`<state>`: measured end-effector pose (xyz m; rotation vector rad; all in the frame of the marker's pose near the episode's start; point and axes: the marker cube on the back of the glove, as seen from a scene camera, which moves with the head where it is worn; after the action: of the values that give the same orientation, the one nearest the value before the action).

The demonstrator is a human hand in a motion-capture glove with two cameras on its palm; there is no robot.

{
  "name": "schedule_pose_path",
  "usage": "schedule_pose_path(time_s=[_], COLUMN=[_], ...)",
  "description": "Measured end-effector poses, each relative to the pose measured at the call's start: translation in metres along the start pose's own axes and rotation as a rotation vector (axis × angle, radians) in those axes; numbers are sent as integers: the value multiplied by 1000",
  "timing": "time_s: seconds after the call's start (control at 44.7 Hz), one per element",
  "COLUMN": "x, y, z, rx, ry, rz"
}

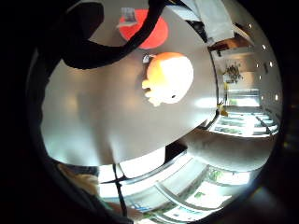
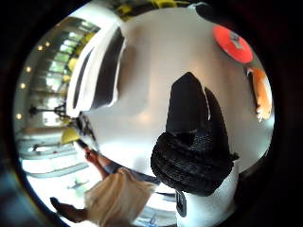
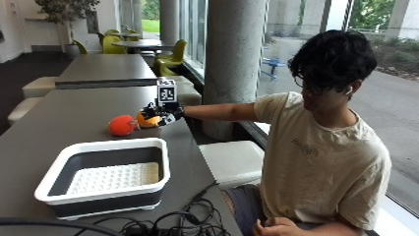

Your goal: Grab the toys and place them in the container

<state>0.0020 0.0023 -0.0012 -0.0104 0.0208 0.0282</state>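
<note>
Black-gloved right hand (image 3: 162,116) hovers with fingers extended, gripping nothing, over the orange toy (image 3: 146,120) beside the red toy (image 3: 120,125), well apart from the white-rimmed container (image 3: 104,176) near the table (image 3: 59,120) edge.

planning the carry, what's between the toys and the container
Only bare table: in the outside view nothing lies between the red toy, the orange toy and the container.

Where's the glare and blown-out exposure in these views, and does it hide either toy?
Little finger side palm view: orange toy overexposed, surface detail washed out; windows blown white; table shows bright reflections. Thumb side palm view: gloved right hand fills the middle, table glares white, orange toy at the edge, stretched. Outside view: even daylight, both toys clear, red toy beside the orange one.
</note>
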Motion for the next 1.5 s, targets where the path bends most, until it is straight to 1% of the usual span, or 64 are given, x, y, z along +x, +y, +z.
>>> schedule_pose_path(time_s=[0.112, 0.179, 0.268, 0.38, 0.492, 0.626, 0.715, 0.939, 1.14, 1.252, 1.319, 1.408, 1.497], x=[4, 4, 2, 2, 4, 19, 41, 93, 138, 150, 158, 157, 165], y=[2, 1, 3, 5, 7, 4, 4, 4, -1, -6, -9, -14, -20], z=[-2, -2, -2, -4, -5, -6, -4, 12, 23, 30, 37, 48, 56], rx=[-7, 7, 8, 13, 12, 51, 33, -18, -62, -69, -92, -121, -148], ry=[29, 7, -38, -42, -25, 13, 20, 16, 60, 46, 20, -75, -76], rz=[17, -2, 11, 2, 16, 26, 55, 214, 249, 244, 281, 351, 379])
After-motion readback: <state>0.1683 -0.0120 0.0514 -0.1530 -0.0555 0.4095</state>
